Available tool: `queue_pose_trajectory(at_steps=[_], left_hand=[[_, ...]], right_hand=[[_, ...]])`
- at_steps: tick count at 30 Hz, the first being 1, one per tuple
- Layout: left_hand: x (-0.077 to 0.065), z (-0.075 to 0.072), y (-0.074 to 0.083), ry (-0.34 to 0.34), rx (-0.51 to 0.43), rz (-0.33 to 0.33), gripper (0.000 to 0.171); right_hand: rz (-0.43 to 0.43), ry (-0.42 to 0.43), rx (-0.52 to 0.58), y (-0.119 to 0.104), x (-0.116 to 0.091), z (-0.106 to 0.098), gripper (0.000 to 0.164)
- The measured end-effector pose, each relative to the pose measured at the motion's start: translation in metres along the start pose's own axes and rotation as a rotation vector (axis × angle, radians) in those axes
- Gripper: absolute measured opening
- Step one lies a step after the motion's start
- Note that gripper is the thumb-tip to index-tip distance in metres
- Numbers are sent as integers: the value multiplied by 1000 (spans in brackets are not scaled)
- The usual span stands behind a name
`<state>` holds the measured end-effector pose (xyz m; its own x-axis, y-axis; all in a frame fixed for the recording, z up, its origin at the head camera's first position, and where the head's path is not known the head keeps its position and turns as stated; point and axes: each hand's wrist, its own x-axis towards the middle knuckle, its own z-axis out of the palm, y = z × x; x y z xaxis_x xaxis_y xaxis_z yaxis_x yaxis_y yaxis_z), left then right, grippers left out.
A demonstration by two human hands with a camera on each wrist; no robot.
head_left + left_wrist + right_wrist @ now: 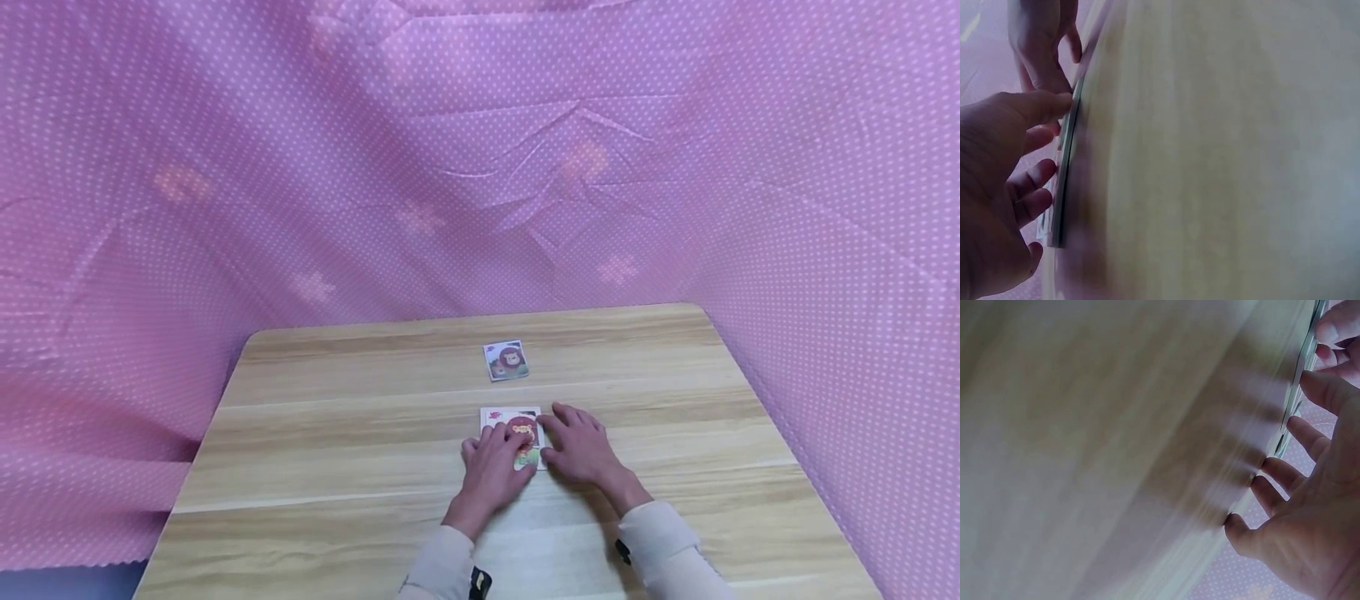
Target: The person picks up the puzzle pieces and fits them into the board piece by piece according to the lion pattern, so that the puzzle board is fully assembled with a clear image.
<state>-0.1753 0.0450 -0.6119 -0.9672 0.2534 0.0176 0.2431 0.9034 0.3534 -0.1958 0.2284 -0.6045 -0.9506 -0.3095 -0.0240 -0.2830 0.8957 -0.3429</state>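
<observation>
A thin, flat lion picture board lies on the table, with a white border and a pink mark in its upper left corner. My left hand is laid over its left and lower part, fingertips on the picture and thumb by the lower edge. Along the right edge, my right hand touches the board with spread fingers, its thumb near the lower right corner. The left wrist view catches the board's dark thin edge side-on, beside the left fingers. Part of the picture is hidden under the left hand.
Farther back on the wooden table lies a smaller card with a similar lion picture. Pink dotted cloth hangs behind the table and along both sides. The table's back edge is rounded at the corners.
</observation>
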Motion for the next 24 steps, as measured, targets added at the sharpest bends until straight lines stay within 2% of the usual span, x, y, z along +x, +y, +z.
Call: queue_pose_trajectory(at_steps=[4,10,20,24], left_hand=[[2,-2,0,-28,11,4,45],[6,-4,0,-62,-1,-26,48],[8,-5,4,-60,2,-71,59],[8,-5,2,-51,-6,-51,49]], right_hand=[[-1,-3,-5,0,1,0,54],[-1,0,-9,-2,2,-1,53],[13,-20,-2,-1,2,0,54],[23,-26,-9,-1,2,-1,53]])
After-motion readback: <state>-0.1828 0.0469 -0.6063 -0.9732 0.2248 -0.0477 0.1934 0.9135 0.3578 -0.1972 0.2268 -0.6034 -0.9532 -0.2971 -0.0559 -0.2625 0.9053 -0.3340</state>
